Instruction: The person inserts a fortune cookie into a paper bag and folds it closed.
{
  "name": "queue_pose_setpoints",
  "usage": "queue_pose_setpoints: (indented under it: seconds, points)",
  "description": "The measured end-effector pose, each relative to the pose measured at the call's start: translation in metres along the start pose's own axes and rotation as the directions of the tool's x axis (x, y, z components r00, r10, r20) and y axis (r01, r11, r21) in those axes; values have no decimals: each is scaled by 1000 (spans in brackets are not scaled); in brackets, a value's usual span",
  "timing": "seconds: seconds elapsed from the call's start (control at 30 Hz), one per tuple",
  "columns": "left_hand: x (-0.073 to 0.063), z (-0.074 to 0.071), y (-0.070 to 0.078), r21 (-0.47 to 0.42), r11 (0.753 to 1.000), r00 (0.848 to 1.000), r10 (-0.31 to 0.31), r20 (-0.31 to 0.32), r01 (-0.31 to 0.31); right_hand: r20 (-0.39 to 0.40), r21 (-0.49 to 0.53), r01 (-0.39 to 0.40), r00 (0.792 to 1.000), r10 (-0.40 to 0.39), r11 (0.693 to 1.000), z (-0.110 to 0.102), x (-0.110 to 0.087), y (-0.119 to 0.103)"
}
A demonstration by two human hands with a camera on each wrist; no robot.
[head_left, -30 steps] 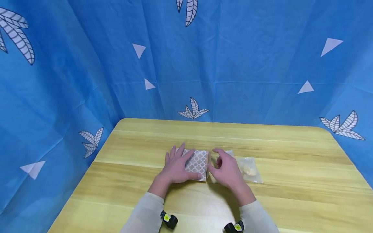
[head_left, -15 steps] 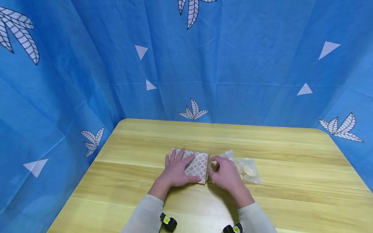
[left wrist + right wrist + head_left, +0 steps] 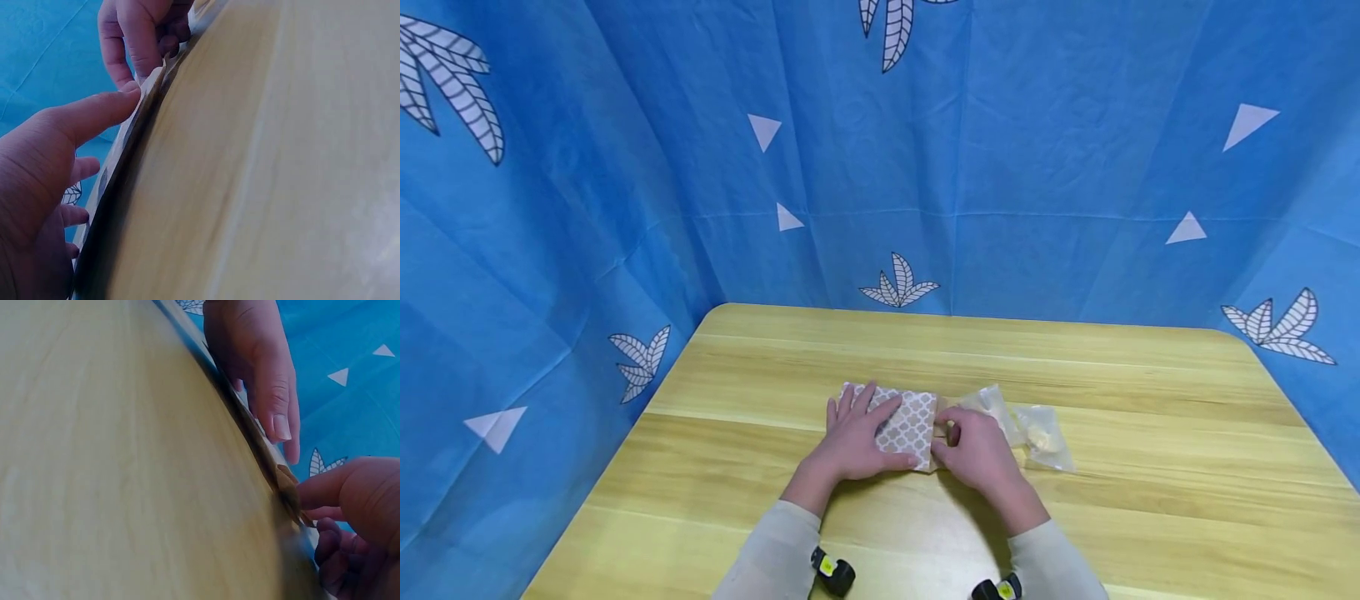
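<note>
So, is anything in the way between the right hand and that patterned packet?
Nothing visible: the right hand touches the brown end of the patterned packet. One translucent bag and another lie off to the right, not in between. The left hand rests on the packet.

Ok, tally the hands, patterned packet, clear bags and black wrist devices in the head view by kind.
Hands: 2
Patterned packet: 1
Clear bags: 2
Black wrist devices: 2
Total: 7
</note>
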State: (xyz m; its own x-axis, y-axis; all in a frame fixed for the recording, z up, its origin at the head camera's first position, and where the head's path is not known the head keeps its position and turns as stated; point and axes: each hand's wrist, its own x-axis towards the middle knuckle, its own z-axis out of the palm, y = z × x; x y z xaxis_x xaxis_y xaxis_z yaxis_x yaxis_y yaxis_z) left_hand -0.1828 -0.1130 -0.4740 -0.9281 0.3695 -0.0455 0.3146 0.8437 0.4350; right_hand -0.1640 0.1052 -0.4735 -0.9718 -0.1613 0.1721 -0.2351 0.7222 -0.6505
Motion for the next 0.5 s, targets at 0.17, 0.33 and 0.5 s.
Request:
queue_pose_setpoints:
  seconds: [0.17, 0.33, 0.5]
  points:
    - [0, -3, 0, -43, 999, 1000, 16, 1, -16, 26, 4, 3, 1000, -3, 1000, 1, 1, -1]
    - [-1, -5, 0, -105, 994, 999, 24, 25, -21, 31, 41, 18, 999, -20, 999, 4, 3, -1]
    - [0, -6, -1, -149, 989, 998, 29, 49, -21, 18, 51, 72, 997, -73, 996, 6, 5, -2]
